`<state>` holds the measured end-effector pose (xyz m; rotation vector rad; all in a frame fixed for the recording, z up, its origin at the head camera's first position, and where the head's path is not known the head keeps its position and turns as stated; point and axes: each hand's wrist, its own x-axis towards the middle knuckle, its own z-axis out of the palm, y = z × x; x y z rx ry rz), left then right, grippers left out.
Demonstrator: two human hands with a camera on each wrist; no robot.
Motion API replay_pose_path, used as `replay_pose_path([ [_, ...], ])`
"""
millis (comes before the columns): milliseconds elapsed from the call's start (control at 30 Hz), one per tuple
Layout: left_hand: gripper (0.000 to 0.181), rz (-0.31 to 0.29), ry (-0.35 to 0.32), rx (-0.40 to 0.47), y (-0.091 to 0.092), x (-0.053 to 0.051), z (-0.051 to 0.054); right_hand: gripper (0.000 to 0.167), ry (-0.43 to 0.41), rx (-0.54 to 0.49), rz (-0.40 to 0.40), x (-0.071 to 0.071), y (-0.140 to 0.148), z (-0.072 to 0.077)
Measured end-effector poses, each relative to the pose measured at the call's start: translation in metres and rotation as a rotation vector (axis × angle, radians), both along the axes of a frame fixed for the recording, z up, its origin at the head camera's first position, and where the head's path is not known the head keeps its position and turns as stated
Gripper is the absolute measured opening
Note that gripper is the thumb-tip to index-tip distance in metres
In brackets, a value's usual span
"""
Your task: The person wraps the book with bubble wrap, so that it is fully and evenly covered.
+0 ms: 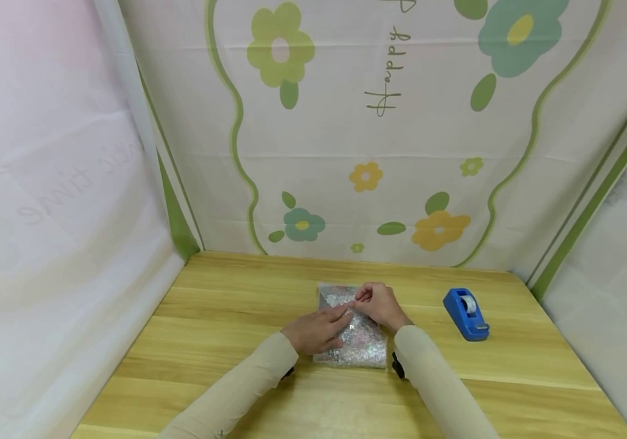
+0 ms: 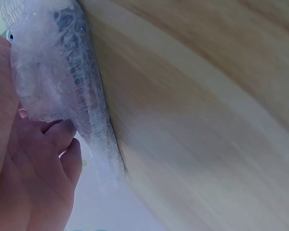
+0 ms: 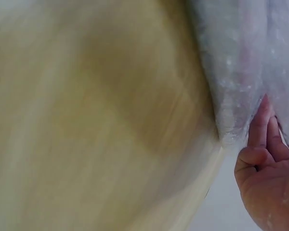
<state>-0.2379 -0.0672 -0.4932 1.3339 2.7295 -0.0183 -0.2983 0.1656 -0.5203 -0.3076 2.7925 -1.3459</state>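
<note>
A flat package in clear bubble wrap (image 1: 359, 347) lies on the wooden table, with faint pink and dark patches showing through. My left hand (image 1: 315, 331) rests on its left side, fingers stretched across the top. At the upper right of the package, my right hand (image 1: 381, 305) pinches at the wrap with thumb and forefinger. Whether a bit of tape is also between those fingertips is too small to tell. The left wrist view shows the wrap (image 2: 48, 72) bulging beside the palm. In the right wrist view, fingers (image 3: 259, 127) touch the wrap's surface.
To the right of the package, a blue tape dispenser (image 1: 467, 316) with a roll of clear tape stands on the wooden table (image 1: 225, 329). Flower-printed cloth (image 1: 313, 140) hangs behind the table, and pale cloth walls close off both sides.
</note>
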Motion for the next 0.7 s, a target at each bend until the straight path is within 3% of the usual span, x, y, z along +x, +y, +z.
replay_pose_path([
  [233,0.072,0.023,0.037,-0.029,0.0027,0.0007,-0.0025,0.011,0.023,0.036,0.029,0.0011,0.0009,-0.0022],
  [533,0.076,0.066,-0.04,0.01,0.0053,-0.0029,-0.0055,0.01,0.007,0.032,0.059,0.0063,0.0004,0.0037],
  [700,0.074,0.091,-0.049,0.023,0.0063,-0.0045,-0.0069,0.007,0.009,0.028,0.076,0.0075,0.0041,0.0055],
])
